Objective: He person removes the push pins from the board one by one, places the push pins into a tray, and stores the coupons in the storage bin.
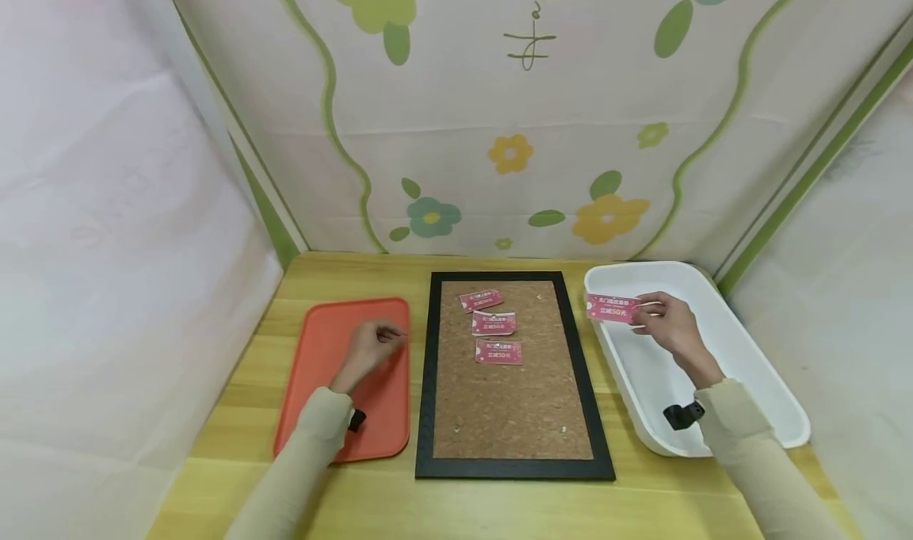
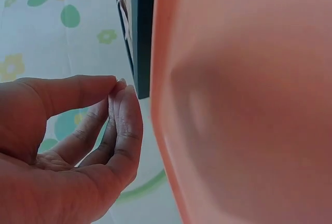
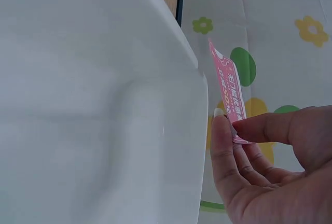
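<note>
My right hand [image 1: 669,326] pinches a pink coupon [image 1: 611,308] by one end, thumb against fingers, over the left wall of a white tub [image 1: 759,365]. In the right wrist view the coupon [image 3: 231,92] points away from the fingertips beside the tub's rim. Above a red tray [image 1: 378,437], my left hand [image 1: 369,352] brings thumb and fingertips together around a tiny thing, apparently a pushpin, mostly hidden by the fingers. Between the hands lies a black-framed corkboard [image 1: 513,413] bearing a top coupon [image 1: 481,300], a middle coupon [image 1: 494,323] and a lower coupon [image 1: 498,353].
Small pale pins dot the corkboard, among them one pushpin [image 1: 563,429] at its lower right. Everything stands on a wooden table [image 1: 357,496]. A flower-printed curtain [image 1: 456,167] rises behind it, and pale cloth hangs at both sides.
</note>
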Demonstrator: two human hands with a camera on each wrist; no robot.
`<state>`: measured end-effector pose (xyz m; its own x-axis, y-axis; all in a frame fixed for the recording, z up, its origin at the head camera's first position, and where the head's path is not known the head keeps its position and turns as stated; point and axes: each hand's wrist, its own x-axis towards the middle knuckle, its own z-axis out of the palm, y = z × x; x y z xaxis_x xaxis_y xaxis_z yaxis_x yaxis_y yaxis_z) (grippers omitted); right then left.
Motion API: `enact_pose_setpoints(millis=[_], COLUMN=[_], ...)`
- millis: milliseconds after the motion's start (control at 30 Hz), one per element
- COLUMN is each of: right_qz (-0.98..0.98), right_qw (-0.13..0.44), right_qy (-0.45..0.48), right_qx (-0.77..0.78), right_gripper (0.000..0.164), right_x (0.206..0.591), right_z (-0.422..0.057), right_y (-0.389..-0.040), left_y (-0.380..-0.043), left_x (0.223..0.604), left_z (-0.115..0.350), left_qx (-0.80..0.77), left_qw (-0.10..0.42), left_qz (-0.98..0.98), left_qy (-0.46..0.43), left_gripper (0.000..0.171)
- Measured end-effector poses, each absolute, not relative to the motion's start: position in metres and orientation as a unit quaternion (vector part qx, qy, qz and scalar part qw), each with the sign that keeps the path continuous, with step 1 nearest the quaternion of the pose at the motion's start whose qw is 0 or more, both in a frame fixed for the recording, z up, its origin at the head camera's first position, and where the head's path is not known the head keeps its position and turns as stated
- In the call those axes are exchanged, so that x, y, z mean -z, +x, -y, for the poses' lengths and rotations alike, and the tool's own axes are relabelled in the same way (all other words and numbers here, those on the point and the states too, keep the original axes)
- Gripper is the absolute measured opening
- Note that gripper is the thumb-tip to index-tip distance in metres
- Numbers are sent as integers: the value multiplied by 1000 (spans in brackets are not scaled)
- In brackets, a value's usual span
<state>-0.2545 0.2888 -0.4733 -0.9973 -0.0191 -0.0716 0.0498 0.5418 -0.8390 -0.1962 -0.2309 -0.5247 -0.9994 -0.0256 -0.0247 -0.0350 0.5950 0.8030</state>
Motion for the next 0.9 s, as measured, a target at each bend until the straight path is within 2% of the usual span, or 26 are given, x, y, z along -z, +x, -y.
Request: enact_pose_setpoints(millis=[333,600,900], right_qz=[-866,-858,-884], right_qw=[35,55,91], right_qy=[30,57,80], right_qx=[498,508,452], right_gripper=[42,45,48], right_x=[484,493,510], right_z=[-304,-317,-331], right_y=[-268,-278,-283], left_y=[-195,-194,-196], left_x=[531,530,534], left_z=[246,256,264], left_qx=[-445,-423,-390], left_qw=[13,18,16], left_qz=[-894,-904,-919], left_qy=[-50,-56,-56], left_gripper=[13,12,11])
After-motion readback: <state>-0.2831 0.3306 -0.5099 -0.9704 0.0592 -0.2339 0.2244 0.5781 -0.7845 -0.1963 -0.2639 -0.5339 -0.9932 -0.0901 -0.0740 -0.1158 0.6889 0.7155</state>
